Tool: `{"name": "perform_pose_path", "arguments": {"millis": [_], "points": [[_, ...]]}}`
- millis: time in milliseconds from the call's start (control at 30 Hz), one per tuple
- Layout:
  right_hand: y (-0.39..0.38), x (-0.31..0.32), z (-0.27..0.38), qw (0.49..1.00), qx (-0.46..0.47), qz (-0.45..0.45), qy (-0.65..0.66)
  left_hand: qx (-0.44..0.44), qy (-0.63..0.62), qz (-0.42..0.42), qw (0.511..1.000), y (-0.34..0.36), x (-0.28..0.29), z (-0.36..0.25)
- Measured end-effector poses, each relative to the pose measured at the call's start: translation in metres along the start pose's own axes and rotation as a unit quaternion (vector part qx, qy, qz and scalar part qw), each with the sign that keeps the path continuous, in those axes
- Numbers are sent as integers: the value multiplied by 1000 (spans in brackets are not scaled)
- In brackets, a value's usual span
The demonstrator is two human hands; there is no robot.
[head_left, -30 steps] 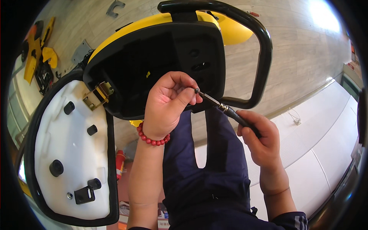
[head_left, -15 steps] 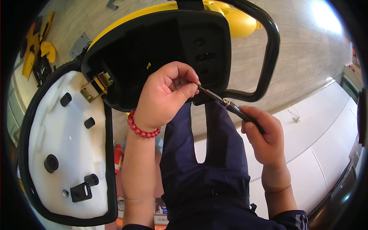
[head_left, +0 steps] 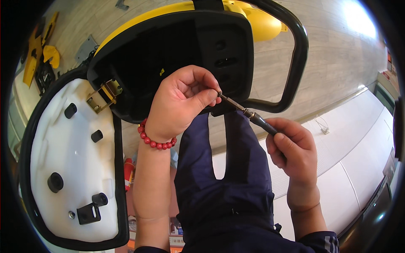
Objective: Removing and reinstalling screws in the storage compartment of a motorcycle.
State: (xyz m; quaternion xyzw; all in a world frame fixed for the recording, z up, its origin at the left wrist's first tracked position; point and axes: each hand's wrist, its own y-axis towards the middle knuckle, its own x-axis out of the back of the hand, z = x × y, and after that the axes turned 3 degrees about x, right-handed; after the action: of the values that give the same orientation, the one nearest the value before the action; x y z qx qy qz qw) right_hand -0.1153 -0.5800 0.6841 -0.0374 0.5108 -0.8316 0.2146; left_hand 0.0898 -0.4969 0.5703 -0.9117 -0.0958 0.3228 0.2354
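Observation:
My right hand (head_left: 293, 145) is wrapped round the dark handle of a screwdriver (head_left: 255, 117), its metal shaft pointing up and left. At the shaft's tip my left hand (head_left: 183, 101), with a red bead bracelet on its wrist, pinches a small dark screw (head_left: 219, 93) between thumb and forefinger; most of it is hidden. Both hands are in the air above my legs, in front of a black, yellow-edged seat compartment (head_left: 168, 46). To the left, a seat (head_left: 76, 156) hangs open with its white underside showing, joined to the compartment by a metal hinge (head_left: 103, 97).
A black bar (head_left: 297, 63) curves round the compartment's right side. Black rubber stoppers (head_left: 55, 182) and a black latch bracket (head_left: 89, 213) stick out of the seat's underside. Yellow and black parts (head_left: 44, 59) lie at the far left. White panels (head_left: 337, 156) stand on the right.
My right hand has shifted its fingers and turned slightly on the screwdriver handle. The left hand keeps its pinch at the tip, and the view has moved a little.

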Motion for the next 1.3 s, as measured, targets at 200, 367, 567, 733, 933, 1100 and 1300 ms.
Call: {"name": "perform_pose_path", "arguments": {"millis": [200,367,567,733,933,1100,1300], "points": [[0,1,-5,964,140,-26,-222,-11,-58,-15,998,7,-8,7],[-1,-5,6,858,279,-50,-429,20,-260,-39,965,12,-22,14],[2,-8,7,794,329,-79,-505,62,-425,-58,901,23,-43,32],[13,-11,7,759,355,-73,-542,96,-549,-106,823,30,-54,41],[23,-15,8,725,369,-70,-577,96,-590,-145,788,38,-61,37],[31,-19,14,709,360,-62,-603,87,-611,-170,769,43,-63,35],[36,-31,27,691,351,-54,-629,99,-643,-221,727,49,-69,26]]}}
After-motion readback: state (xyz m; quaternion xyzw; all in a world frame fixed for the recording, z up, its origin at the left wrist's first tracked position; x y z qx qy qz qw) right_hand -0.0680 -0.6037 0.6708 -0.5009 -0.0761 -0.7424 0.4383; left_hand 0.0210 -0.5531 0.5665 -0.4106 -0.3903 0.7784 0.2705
